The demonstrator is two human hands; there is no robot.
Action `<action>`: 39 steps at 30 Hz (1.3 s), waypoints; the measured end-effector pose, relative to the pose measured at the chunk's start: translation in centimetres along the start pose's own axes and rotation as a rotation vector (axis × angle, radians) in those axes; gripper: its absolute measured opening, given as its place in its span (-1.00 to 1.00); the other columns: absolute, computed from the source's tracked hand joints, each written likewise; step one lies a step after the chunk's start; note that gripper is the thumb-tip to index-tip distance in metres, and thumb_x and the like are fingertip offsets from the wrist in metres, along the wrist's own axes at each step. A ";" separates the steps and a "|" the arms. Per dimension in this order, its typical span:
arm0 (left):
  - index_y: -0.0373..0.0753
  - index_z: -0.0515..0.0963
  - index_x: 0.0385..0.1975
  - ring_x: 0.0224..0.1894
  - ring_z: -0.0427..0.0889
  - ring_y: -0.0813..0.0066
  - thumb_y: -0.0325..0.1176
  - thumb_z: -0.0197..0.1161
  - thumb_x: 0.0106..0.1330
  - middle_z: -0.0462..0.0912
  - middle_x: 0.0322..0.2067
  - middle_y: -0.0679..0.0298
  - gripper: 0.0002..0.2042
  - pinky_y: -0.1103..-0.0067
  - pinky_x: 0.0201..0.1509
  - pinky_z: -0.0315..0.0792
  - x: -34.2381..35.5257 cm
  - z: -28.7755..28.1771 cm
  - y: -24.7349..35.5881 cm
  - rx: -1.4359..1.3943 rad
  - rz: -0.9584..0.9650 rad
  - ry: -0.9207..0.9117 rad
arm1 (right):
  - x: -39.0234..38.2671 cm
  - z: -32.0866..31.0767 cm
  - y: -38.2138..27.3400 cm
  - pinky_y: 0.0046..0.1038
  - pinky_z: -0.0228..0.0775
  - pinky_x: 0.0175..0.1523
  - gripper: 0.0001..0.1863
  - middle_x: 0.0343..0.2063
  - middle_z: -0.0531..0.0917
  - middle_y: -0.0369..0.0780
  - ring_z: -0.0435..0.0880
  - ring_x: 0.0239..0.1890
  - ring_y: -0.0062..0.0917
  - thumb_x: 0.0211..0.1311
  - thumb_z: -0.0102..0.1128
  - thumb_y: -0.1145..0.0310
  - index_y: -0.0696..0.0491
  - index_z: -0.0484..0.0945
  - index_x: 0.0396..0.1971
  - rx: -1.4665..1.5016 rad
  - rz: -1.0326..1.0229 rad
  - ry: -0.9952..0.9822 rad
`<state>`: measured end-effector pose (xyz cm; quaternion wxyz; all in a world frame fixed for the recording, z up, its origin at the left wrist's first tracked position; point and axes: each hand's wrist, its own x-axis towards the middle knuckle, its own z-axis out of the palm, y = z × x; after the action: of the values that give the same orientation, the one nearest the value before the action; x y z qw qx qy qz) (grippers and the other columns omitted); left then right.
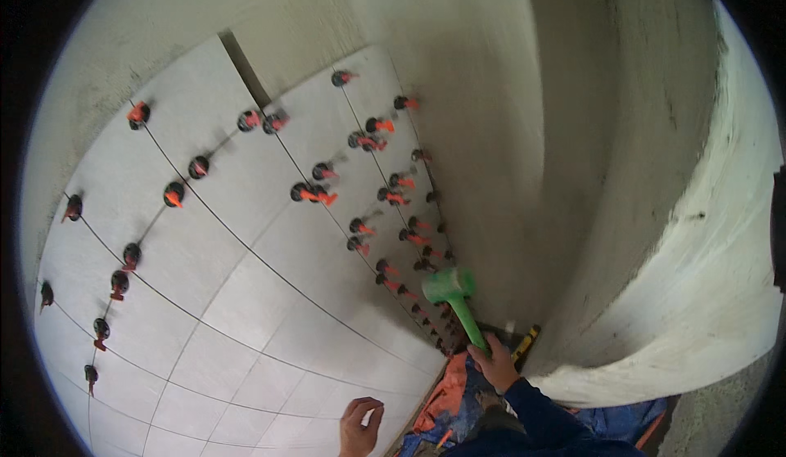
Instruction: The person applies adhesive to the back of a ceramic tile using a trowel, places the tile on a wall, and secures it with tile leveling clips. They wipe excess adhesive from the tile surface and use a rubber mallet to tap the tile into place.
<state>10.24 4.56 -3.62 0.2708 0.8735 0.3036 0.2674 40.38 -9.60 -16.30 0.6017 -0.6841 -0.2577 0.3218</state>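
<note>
My right hand point(496, 364) grips the handle of a green rubber mallet point(450, 286). The mallet's head is raised in front of the lower right of the tiled wall, beside a column of tile levelling clips. Low in the view, my left hand point(361, 427) is near the pale tiles point(262, 293) with its fingers curled toward the thumb; nothing shows in them. Black round clips with red or orange handles, such as one levelling clip point(173, 195), sit along the tile joints.
A bare grey plastered wall point(491, 105) meets the tiles at the right, with a pale curved surface point(720, 236) farther right. Low down lie a yellow spirit level point(526, 342) and blue and orange sheeting point(446, 393). A narrow gap point(244, 68) notches the tiles' top edge.
</note>
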 end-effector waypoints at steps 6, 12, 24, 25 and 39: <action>-0.26 0.69 -0.30 -0.16 0.70 0.13 -0.57 0.38 0.22 0.71 -0.23 0.10 -0.91 0.39 -0.09 0.57 8.4 -6.4 4.2 0.046 0.126 0.226 | 9.1 -1.2 -22.2 -0.26 0.52 0.06 -0.46 0.05 0.66 0.00 0.72 -0.03 -0.22 0.45 0.21 0.28 0.08 0.38 0.35 -0.096 -0.707 0.242; -0.28 0.68 -0.31 -0.16 0.70 0.18 -0.48 0.41 0.25 0.71 -0.22 0.13 -0.93 0.41 -0.08 0.56 11.3 -8.5 8.0 0.044 0.243 0.292 | 14.0 -5.8 -43.2 -0.12 0.56 0.02 -0.40 -0.01 0.68 -0.03 0.72 -0.07 -0.10 0.34 0.25 0.35 -0.17 0.39 0.38 -0.547 -1.109 0.619; -0.29 0.70 -0.32 -0.16 0.69 0.20 -0.43 0.43 0.26 0.72 -0.22 0.13 -0.91 0.42 -0.08 0.55 14.8 -10.2 10.1 0.017 0.297 0.296 | 17.1 -5.4 -56.2 -0.09 0.62 -0.05 -0.66 -0.28 0.76 -0.10 0.77 -0.24 -0.14 0.28 0.17 0.36 -0.27 0.75 -0.01 -1.074 -1.104 0.781; -0.29 0.70 -0.32 -0.16 0.69 0.20 -0.43 0.43 0.26 0.72 -0.22 0.13 -0.91 0.42 -0.08 0.55 15.0 -10.0 10.1 0.020 0.300 0.286 | 17.3 -5.3 -56.2 -0.09 0.63 -0.07 -0.72 -0.30 0.76 -0.08 0.79 -0.25 -0.15 0.28 0.18 0.31 -0.20 0.77 -0.07 -1.065 -1.150 0.792; -0.28 0.71 -0.31 -0.13 0.69 0.20 -0.47 0.45 0.22 0.72 -0.21 0.14 -0.91 0.42 -0.06 0.55 15.0 -9.0 8.5 -0.016 0.250 0.229 | 18.2 -5.6 -57.1 -0.11 0.67 -0.12 -0.77 -0.35 0.78 -0.04 0.82 -0.28 -0.14 0.31 0.22 0.23 0.03 0.78 -0.29 -1.107 -1.204 0.858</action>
<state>17.94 11.83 12.68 0.2059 0.8661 0.2195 0.3991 58.55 8.38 38.21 0.2985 -0.6853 -0.4420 -0.4958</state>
